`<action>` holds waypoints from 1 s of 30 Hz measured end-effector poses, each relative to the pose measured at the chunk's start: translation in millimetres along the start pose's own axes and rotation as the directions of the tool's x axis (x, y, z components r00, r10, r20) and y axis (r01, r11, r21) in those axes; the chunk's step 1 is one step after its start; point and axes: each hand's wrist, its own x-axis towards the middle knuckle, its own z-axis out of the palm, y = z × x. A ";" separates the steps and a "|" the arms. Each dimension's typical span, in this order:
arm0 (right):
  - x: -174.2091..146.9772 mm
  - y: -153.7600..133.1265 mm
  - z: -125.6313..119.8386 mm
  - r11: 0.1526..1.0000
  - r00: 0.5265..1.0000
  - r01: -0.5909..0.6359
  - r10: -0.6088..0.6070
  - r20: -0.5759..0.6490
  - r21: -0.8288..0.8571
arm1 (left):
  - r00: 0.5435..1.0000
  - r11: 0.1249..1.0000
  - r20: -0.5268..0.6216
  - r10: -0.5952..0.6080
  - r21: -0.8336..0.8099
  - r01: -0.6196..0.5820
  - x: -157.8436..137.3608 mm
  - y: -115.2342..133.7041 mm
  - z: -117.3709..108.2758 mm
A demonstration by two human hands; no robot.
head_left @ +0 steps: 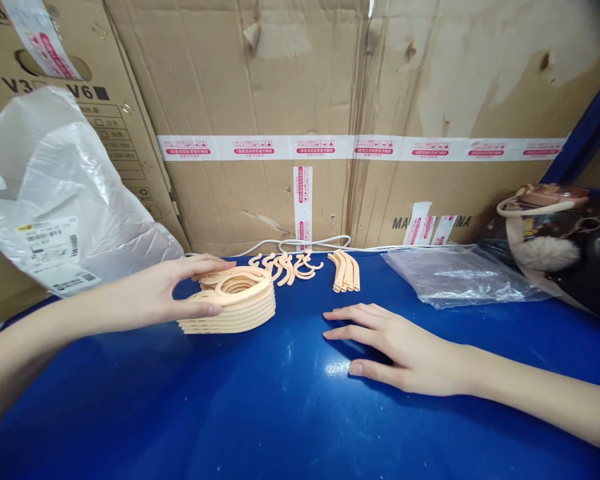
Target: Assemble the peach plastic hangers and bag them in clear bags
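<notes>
My left hand (145,293) is closed around the left end of a stack of beige plastic loop-shaped pieces (247,308). The thumb lies along its near side, and the fingers reach over the top and far side. The stack rests on the blue table (280,400). To the right, my right hand (385,347) hovers over or rests on the table, fingers spread and nothing in them. Between the hands and farther back lie several beige plastic hooks (285,268). Several beige curved strips (347,272) sit side by side to the right of those hooks.
Cardboard boxes (260,200) stand along the back edge. A white cable (325,243) runs in front of them. On the left leans a white plastic bag (75,193) with labels. A clear plastic bag (460,270) and a dark bag with a pompom (550,257) lie at right.
</notes>
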 end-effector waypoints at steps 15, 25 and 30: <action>-1.3 -0.8 -0.5 1.000 1.000 -0.010 0.011 0.014 -0.024 | 0.999 0.999 0.034 0.040 0.018 -0.040 -1.0 1.5 1.0; -0.8 0.1 0.4 0.999 1.000 -0.008 0.008 0.020 -0.033 | 0.999 0.994 -0.034 -0.025 -0.107 0.022 4.0 -24.0 -9.3; -2.0 0.1 0.0 0.999 0.999 -0.020 0.021 0.025 -0.039 | 0.995 0.995 0.078 -0.062 -0.070 0.067 15.0 -63.9 -12.2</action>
